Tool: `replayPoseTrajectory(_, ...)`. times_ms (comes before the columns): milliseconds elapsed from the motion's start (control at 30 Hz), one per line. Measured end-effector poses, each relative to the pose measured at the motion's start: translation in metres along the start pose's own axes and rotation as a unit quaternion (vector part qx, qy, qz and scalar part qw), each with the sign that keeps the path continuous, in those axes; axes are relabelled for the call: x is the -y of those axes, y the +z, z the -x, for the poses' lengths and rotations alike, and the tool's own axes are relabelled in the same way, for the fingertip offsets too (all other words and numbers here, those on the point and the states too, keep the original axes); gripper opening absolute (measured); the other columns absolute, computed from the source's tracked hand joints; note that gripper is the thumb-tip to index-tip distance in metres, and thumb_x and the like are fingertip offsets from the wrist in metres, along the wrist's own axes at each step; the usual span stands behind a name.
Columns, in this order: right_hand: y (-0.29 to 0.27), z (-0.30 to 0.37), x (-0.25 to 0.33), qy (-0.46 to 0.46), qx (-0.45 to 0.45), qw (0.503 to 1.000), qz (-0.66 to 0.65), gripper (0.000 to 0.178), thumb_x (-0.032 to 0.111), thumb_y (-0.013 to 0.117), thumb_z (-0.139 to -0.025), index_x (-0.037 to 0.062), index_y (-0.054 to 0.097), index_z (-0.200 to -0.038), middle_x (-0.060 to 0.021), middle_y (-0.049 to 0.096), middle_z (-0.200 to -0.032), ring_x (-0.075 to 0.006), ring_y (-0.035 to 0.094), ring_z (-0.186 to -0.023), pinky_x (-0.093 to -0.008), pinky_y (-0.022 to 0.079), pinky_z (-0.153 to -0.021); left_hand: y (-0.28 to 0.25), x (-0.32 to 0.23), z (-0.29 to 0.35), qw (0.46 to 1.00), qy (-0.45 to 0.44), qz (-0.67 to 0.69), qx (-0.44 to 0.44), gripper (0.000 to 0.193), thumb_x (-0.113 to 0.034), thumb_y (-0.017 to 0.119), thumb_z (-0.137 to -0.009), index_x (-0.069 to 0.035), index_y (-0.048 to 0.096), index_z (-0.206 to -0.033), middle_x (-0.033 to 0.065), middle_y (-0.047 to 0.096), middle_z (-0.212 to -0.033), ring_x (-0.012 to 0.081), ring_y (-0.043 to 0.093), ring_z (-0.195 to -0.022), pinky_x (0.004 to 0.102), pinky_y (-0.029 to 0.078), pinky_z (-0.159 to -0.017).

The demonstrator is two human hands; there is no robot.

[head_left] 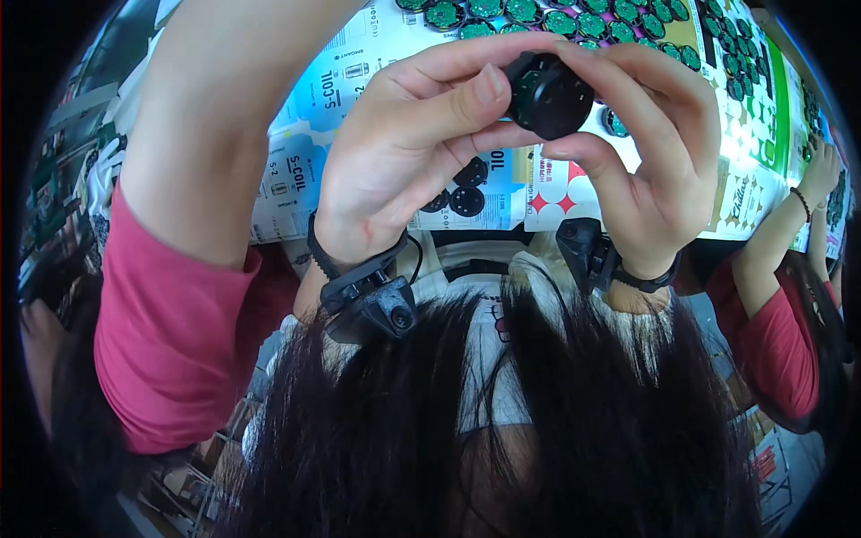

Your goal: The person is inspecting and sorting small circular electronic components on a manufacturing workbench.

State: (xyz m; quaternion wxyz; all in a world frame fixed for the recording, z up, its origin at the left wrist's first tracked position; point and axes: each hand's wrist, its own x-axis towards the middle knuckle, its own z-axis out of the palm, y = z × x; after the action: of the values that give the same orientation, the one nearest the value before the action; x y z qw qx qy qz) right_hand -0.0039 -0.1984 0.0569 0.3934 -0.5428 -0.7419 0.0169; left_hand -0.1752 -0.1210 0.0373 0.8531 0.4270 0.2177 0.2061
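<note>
Head view: one black puck (560, 99) is held up over the surface (305, 215), right between both hands. By the left hand (413, 125) it's gripped from the side, thumb laid near its edge and fingers curled around. By the right hand (668, 166) it's pinched, fingertips on top, thumb just under. A small camera is strapped to each wrist, fwiw.

The surface is covered in printed sheets (336, 90), and a whole bunch of green discs (547, 22) is laid out toward the far side. A few black discs (467, 201) are also seen by the left wrist. At left, a co-worker's bare arm (202, 143) with a red sleeve (170, 341) is reached across.
</note>
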Motion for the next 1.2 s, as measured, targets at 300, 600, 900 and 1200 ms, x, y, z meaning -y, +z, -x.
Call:
replayPoseTrajectory(300,0.008,0.008,0.002,0.022,-0.059,0.997,-0.045,0.049,0.010,0.079,-0.060,0.0030,0.066,-0.107,-0.0105,0.057,-0.104,-0.0203,0.060,-0.090,-0.0285,0.052,-0.073,0.004,0.000,0.001,1.000,0.004,0.017,0.006,0.073,-0.044,0.062,-0.083,0.002,0.038,-0.135,0.0109,0.052,-0.125,0.0202,0.052,-0.117,0.0339,0.045,-0.096)
replayPoseTrajectory(600,0.006,0.012,0.002,0.011,-0.055,0.998,-0.022,0.049,0.007,0.080,-0.059,0.0044,0.067,-0.106,-0.0104,0.059,-0.101,-0.0216,0.060,-0.088,-0.0304,0.053,-0.074,0.013,0.002,0.008,0.998,0.042,0.023,-0.028,0.052,-0.027,0.059,-0.091,0.004,0.044,-0.130,0.0125,0.055,-0.123,0.0197,0.053,-0.115,0.0331,0.046,-0.094)
replayPoseTrajectory(900,0.039,0.012,0.010,0.230,-0.047,0.906,-0.351,0.041,-0.008,0.064,-0.078,-0.0021,0.058,-0.118,-0.0125,0.063,-0.104,-0.0141,0.062,-0.091,-0.0253,0.052,-0.076,0.028,0.004,0.007,0.910,0.232,-0.297,-0.175,0.017,0.001,0.050,-0.092,0.007,0.059,-0.105,0.0116,0.065,-0.098,0.0152,0.063,-0.085,0.0230,0.050,-0.075)
replayPoseTrajectory(1200,0.087,0.020,-0.023,0.154,0.071,0.948,-0.269,0.048,0.007,0.071,-0.075,0.0060,0.055,-0.121,-0.0087,0.059,-0.115,-0.0194,0.066,-0.089,-0.0285,0.053,-0.075,-0.032,0.025,0.020,0.928,0.135,-0.263,-0.226,0.018,0.004,0.051,-0.088,0.004,0.061,-0.103,0.0116,0.066,-0.094,0.0177,0.065,-0.081,0.0243,0.051,-0.073)
